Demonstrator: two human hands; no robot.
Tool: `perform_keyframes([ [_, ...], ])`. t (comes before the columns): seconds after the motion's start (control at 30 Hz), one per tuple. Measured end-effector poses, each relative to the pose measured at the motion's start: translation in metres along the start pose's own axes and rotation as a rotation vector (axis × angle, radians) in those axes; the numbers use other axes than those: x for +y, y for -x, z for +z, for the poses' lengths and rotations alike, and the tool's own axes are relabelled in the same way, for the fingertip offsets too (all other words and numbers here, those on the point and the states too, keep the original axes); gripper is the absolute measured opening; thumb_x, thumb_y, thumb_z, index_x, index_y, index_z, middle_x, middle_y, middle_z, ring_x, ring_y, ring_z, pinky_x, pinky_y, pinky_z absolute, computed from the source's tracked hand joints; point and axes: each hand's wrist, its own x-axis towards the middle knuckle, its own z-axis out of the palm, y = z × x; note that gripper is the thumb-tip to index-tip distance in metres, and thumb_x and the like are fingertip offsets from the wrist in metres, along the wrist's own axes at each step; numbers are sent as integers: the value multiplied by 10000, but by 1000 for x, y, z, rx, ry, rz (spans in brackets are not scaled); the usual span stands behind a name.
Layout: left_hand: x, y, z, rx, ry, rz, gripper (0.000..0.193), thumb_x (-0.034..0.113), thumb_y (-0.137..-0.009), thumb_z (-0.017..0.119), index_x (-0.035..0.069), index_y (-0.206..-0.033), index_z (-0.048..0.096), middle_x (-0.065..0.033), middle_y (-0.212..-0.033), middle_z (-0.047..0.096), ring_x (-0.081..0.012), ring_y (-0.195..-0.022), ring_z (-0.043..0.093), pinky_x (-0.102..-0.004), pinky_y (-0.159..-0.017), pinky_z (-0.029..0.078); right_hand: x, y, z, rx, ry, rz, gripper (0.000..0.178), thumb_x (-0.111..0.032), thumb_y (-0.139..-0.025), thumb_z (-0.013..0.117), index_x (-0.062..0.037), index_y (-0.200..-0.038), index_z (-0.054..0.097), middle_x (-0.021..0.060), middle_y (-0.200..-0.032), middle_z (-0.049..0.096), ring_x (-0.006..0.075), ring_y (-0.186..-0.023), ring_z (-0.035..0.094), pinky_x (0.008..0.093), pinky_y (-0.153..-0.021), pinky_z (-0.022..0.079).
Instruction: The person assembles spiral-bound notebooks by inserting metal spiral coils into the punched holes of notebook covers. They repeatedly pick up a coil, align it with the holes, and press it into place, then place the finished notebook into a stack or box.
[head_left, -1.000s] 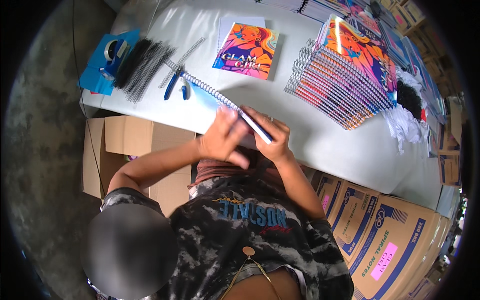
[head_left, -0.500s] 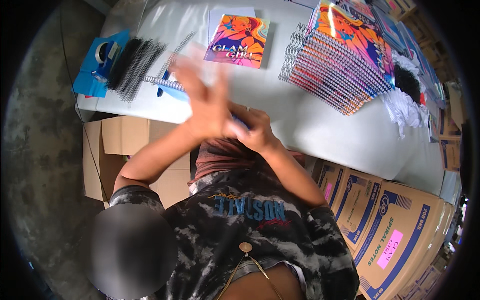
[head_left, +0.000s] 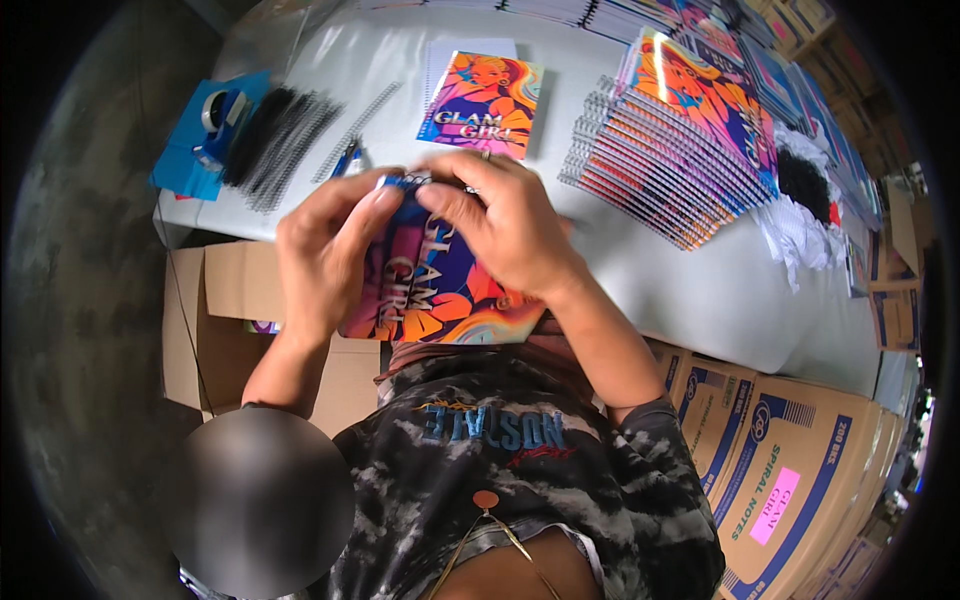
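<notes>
A notebook (head_left: 440, 290) with a bright illustrated cover is held over my lap at the table's front edge, turned sideways. My left hand (head_left: 325, 240) pinches its far edge, thumb and fingers close to the spiral wire (head_left: 408, 182). Opposite, my right hand (head_left: 505, 220) has its thumb and fingers closed at the same edge. The fingers cover most of the wire, and its ends cannot be made out. Beyond my hands, a second notebook (head_left: 485, 105) of the same design lies on pale sheets.
Dark wire spirals (head_left: 275, 145) lie in a pile at left, beside a blue tape dispenser (head_left: 215, 125). A pen (head_left: 347, 160) is nearer my left hand. Stacked spiral notebooks (head_left: 680, 160) stand at right, near crumpled white cloth (head_left: 800, 235). Cardboard cartons (head_left: 800, 460) flank me below the table.
My left hand, earlier blurred and spread above the right one, has come down to the notebook's edge. The notebook has tipped so that its cover shows, and my right hand has moved farther out.
</notes>
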Motion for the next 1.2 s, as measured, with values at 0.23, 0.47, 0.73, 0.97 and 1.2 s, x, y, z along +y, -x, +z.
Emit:
perform_keyframes([
  [0.23, -31, -24, 1, -323, 530, -164, 164, 65, -840, 607, -23, -978, 621, -52, -910, 637, -87, -844, 577, -235, -782, 470, 3, 11, -1, 58, -276, 268, 196, -128, -807, 658, 52, -880, 635, 90, -739, 661, 85, -661, 577, 237, -609, 467],
  [0.47, -27, -44, 2, -517, 573, -125, 132, -34, -761, 555, 1, -886, 579, -22, -846, 601, -74, -787, 557, -228, -722, 463, 1, 18, 7, 239, -330, 249, 149, 45, -707, 699, 35, -832, 621, 90, -775, 657, 89, -677, 606, 224, -609, 492],
  [0.73, 36, -48, 23, -400, -79, 486, 225, 32, -771, 651, -24, -980, 590, -32, -829, 604, -87, -722, 550, -225, -662, 453, -31, 26, -55, 425, -2, -13, 201, 40, -667, 731, 6, -841, 637, 83, -798, 634, 129, -727, 608, 241, -656, 483],
  [0.97, 117, -115, 100, 291, 448, 548, 245, 131, -857, 596, -34, -1033, 554, -45, -673, 584, -87, -615, 535, -233, -561, 438, -8, 42, -210, 1246, 366, -72, 558, -381, -928, 417, 66, -1262, 423, 179, -1257, 494, 235, -1200, 433, 360, -1031, 271],
  [1.2, 2, -191, 232, -174, -450, 326, 391, 269, -825, 522, 35, -1136, 559, -258, -983, 558, -357, -944, 524, -425, -836, 413, 82, 49, -217, 1057, -170, 84, 694, -544, -923, 237, 4, -1341, 322, 138, -1391, 321, 215, -1294, 275, 306, -1068, 159],
])
